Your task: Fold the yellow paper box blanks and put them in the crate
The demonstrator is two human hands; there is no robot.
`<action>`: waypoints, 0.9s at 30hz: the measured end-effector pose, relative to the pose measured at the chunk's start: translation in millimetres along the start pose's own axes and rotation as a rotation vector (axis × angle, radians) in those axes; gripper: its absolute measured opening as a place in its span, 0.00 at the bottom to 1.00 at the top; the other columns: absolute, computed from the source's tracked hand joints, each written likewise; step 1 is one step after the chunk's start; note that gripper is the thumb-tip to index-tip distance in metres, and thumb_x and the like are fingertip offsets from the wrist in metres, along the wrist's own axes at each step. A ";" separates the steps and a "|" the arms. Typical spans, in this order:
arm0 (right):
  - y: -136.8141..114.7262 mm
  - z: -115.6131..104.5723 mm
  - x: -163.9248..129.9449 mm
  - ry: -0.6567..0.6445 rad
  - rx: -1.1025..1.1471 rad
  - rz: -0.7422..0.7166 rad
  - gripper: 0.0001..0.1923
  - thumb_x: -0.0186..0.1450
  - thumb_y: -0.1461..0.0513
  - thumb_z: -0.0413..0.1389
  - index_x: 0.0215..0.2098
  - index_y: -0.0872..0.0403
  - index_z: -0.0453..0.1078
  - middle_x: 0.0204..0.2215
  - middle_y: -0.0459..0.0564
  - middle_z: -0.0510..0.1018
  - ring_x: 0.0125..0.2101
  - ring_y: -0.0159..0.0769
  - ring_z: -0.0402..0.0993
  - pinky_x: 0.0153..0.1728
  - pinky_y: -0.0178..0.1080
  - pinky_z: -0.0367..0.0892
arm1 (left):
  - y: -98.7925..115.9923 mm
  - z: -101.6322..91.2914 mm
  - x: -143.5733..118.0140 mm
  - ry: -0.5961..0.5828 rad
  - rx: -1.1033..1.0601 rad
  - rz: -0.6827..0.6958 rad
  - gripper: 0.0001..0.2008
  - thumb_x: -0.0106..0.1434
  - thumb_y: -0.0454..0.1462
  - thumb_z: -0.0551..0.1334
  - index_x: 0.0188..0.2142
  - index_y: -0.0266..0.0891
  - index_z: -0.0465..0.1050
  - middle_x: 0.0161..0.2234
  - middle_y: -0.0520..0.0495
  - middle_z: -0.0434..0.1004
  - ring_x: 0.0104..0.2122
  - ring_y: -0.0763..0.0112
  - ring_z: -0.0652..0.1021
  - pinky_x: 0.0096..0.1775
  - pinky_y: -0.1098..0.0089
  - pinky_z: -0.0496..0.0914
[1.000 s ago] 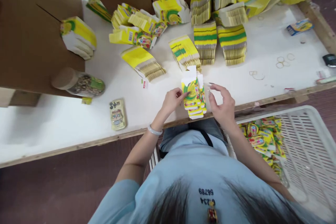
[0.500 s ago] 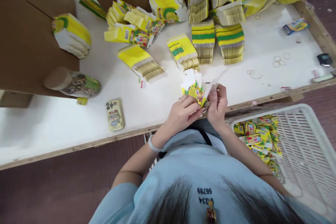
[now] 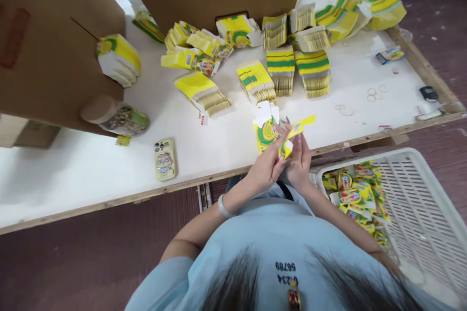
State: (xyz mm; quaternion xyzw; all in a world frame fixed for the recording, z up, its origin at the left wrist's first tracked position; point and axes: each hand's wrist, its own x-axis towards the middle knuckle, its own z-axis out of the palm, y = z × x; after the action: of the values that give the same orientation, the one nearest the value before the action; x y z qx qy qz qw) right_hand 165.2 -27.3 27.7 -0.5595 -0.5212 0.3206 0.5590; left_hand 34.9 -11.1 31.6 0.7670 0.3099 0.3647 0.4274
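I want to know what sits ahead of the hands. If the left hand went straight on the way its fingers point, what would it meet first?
Probably the small yellow carton that both hands hold: the left hand points up-right into it. Depth is unclear.

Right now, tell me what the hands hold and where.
Both hands, left hand and right hand, hold one small yellow carton at its lower end; its open flap sticks up free.

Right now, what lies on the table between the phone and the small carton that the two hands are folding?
In the head view, only bare white table lies between the phone and the small carton; nothing rests on that stretch.
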 end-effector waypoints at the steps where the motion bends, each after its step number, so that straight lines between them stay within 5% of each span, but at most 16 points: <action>1: -4.9 2.1 -0.6 0.066 0.013 0.018 0.24 0.77 0.47 0.41 0.56 0.50 0.71 0.45 0.54 0.82 0.50 0.44 0.79 0.55 0.50 0.73 | 1.6 0.1 -4.3 0.046 -0.010 -0.055 0.28 0.77 0.50 0.47 0.68 0.40 0.59 0.56 0.33 0.77 0.55 0.54 0.78 0.59 0.52 0.71; 4: -17.1 5.7 -7.1 0.200 0.095 0.077 0.18 0.73 0.46 0.53 0.42 0.50 0.74 0.34 0.49 0.83 0.35 0.39 0.80 0.39 0.40 0.76 | 6.8 0.7 -16.8 0.141 -0.038 -0.191 0.23 0.76 0.51 0.49 0.57 0.38 0.70 0.40 0.39 0.81 0.37 0.61 0.81 0.43 0.61 0.77; 7: -23.2 7.0 -21.6 0.233 0.246 0.120 0.18 0.68 0.47 0.60 0.46 0.50 0.70 0.24 0.42 0.79 0.23 0.33 0.75 0.27 0.34 0.72 | 17.0 3.3 -28.0 0.196 -0.148 -0.241 0.24 0.75 0.53 0.51 0.57 0.38 0.68 0.38 0.41 0.81 0.32 0.66 0.80 0.39 0.64 0.77; 12: -21.9 -1.2 -55.7 0.199 0.355 -0.028 0.25 0.67 0.52 0.64 0.55 0.45 0.58 0.27 0.38 0.80 0.24 0.32 0.78 0.29 0.34 0.74 | 31.3 7.6 -53.4 0.263 -0.387 -0.224 0.38 0.75 0.52 0.53 0.74 0.48 0.33 0.46 0.42 0.83 0.35 0.69 0.83 0.43 0.64 0.79; 16: -17.2 -19.6 -76.1 0.066 0.222 -0.024 0.16 0.69 0.52 0.62 0.51 0.47 0.67 0.40 0.50 0.84 0.39 0.40 0.85 0.42 0.42 0.79 | 25.0 7.1 -75.7 0.086 -0.321 -0.235 0.34 0.74 0.53 0.55 0.71 0.44 0.45 0.40 0.44 0.83 0.30 0.71 0.81 0.36 0.68 0.78; 20: -13.5 -36.4 -84.0 -0.065 0.320 0.124 0.22 0.69 0.51 0.61 0.58 0.46 0.63 0.38 0.48 0.85 0.35 0.38 0.84 0.38 0.41 0.79 | 22.5 3.6 -82.2 -0.066 -0.308 -0.302 0.32 0.74 0.55 0.54 0.69 0.44 0.51 0.34 0.47 0.80 0.28 0.69 0.79 0.34 0.67 0.78; 23: -10.3 -46.5 -78.3 -0.132 0.383 0.205 0.24 0.69 0.50 0.61 0.59 0.47 0.64 0.38 0.48 0.85 0.37 0.38 0.84 0.40 0.41 0.79 | 28.8 -5.2 -70.5 -0.151 -0.290 -0.380 0.31 0.74 0.52 0.55 0.69 0.44 0.53 0.35 0.47 0.81 0.29 0.68 0.80 0.34 0.67 0.78; 27: 0.0 -56.4 -56.3 -0.215 0.391 0.274 0.16 0.69 0.48 0.60 0.45 0.50 0.74 0.33 0.48 0.84 0.35 0.37 0.82 0.37 0.39 0.78 | 31.8 -15.9 -39.2 -0.174 -0.248 -0.394 0.23 0.73 0.50 0.57 0.62 0.42 0.66 0.43 0.43 0.82 0.36 0.67 0.81 0.40 0.65 0.78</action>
State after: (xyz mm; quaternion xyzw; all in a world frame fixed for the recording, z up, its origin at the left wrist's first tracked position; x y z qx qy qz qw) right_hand 204.1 -96.7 24.7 -0.4689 -0.4252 0.5458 0.5491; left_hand 5.7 -49.2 54.0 0.6619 0.3682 0.2424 0.6062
